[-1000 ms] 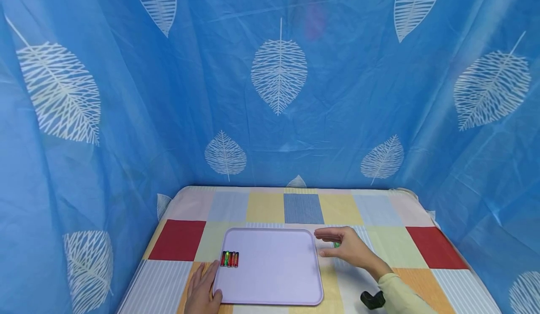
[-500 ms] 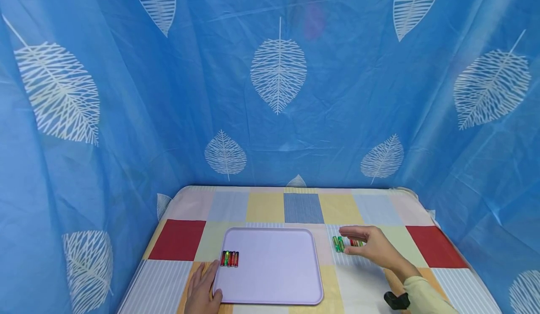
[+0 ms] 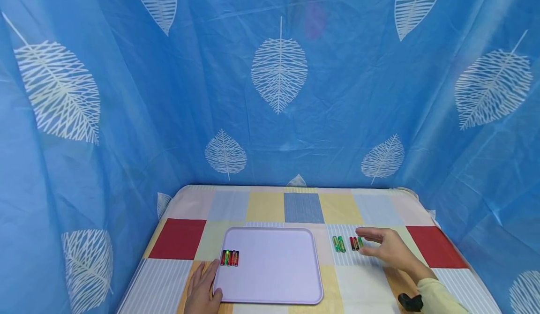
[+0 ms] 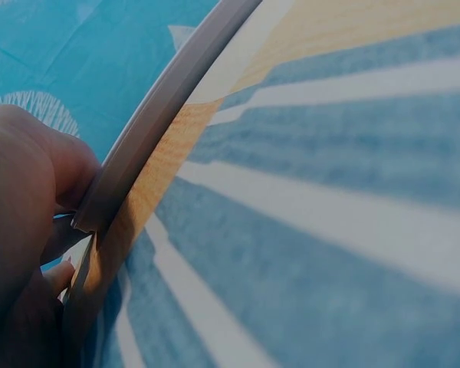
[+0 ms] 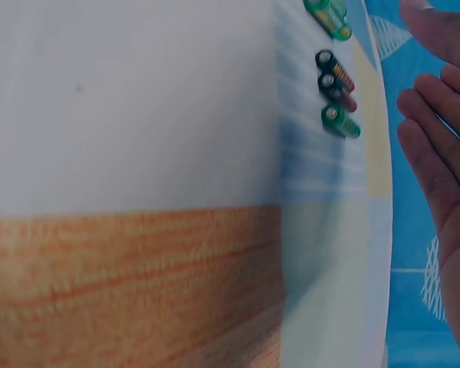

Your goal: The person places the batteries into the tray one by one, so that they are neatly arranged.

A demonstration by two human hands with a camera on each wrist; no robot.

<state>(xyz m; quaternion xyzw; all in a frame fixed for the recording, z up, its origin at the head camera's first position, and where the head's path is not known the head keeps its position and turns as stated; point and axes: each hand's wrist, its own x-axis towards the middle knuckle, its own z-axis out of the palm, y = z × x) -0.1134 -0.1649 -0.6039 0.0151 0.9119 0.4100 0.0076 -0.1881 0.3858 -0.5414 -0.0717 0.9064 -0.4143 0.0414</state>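
Note:
My left hand (image 3: pixel 204 289) rests at the left front corner of a pale lilac tray (image 3: pixel 278 276), its fingers lying along the side. In the left wrist view its thumb (image 4: pixel 73 165) touches the tray rim (image 4: pixel 153 115). Several red and green batteries (image 3: pixel 229 257) lie in a row on the tray's left part. Right of the tray, two green batteries (image 3: pixel 339 243) lie side by side on the cloth. Beside them are red batteries (image 3: pixel 353 243) and a green battery (image 5: pixel 340 121). My right hand (image 3: pixel 390 248) hovers by this group, fingers extended, thumb apart, nothing held.
A patchwork cloth (image 3: pixel 266 206) covers the table. Blue curtains (image 3: pixel 329 93) with white leaf prints surround its back and sides. A black strap piece (image 3: pixel 410 302) sits at the right wrist, by a pale yellow sleeve (image 3: pixel 440 297).
My right hand has moved right, away from the tray's right edge, uncovering the green and red batteries on the cloth. My left hand and the tray have stayed put.

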